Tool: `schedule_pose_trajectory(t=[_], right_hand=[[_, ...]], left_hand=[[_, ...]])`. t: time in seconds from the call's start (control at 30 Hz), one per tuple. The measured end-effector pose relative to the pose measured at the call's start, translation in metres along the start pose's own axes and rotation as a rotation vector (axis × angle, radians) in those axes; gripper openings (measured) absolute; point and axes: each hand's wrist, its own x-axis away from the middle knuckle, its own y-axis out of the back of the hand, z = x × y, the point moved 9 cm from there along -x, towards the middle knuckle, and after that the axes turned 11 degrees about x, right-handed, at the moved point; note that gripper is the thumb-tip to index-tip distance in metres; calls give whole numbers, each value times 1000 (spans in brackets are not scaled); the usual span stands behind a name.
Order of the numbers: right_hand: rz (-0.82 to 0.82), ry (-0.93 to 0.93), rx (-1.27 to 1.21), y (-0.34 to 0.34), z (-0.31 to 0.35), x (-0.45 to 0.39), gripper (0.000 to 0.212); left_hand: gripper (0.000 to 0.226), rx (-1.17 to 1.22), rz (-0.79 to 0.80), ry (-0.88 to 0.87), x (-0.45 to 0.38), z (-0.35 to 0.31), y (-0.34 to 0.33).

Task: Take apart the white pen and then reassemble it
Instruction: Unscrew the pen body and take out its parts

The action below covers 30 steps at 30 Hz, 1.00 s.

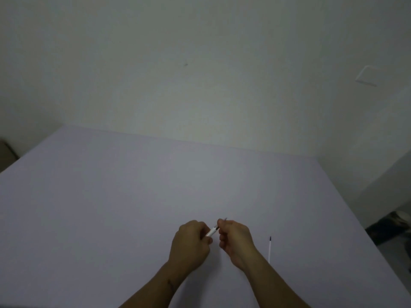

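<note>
Pale table (111,207), wide bare room on all sides, far edge at wall. Left hand (191,243) and right hand (235,238) raised near centre, knuckles up, each pinching one end of white pen barrel (212,231), tilted. Refill (269,248) lies right, apart. No readable markings.

The picture is dim and flat, with a grey-green cast on the wall (200,63) and a bluish-violet tint on the bench (111,207). Light is soft and even; no source or glare shows. Brightness falls off toward the near edge of the bench and the right side, where the floor goes nearly black. The hands (213,238) look dark and soft-edged, throwing only a faint shadow. Detail is smeared and slightly blurred throughout. Wide-angle distortion makes the bench's far edge slope and its side edges splay outward.
</note>
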Motion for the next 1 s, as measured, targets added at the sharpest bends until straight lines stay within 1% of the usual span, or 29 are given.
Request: schedule_pose_trajectory(t=[0.07, 0.17, 0.3, 0.43, 0.67, 0.77, 0.87, 0.93, 1.0], right_hand=[[-17, 18, 14, 1, 3, 1, 13], [22, 9, -13, -1, 5, 2, 21], [52, 1, -44, 0, 7, 4, 11], [-13, 24, -21, 12, 8, 1, 11], [-48, 33, -22, 20, 9, 0, 12], [-27, 18, -39, 20, 9, -1, 18], [2, -21, -65, 16, 6, 1, 11], [-5, -30, -79, 15, 6, 1, 12], [29, -50, -124, 13, 4, 1, 14]], left_hand=[[1, -10, -3, -9, 1, -1, 1], [3, -16, -7, -22, 0, -3, 2], [3, -21, -6, -28, -4, -9, 0], [2, -34, 4, -38, -7, -13, -5], [2, -37, 16, -47, -10, -18, -12], [2, -44, 22, -45, -11, -17, -13], [4, -39, 36, -55, -10, -19, -14], [5, -35, 42, -57, -10, -20, -14], [5, -36, 38, -44, -10, -18, -12]])
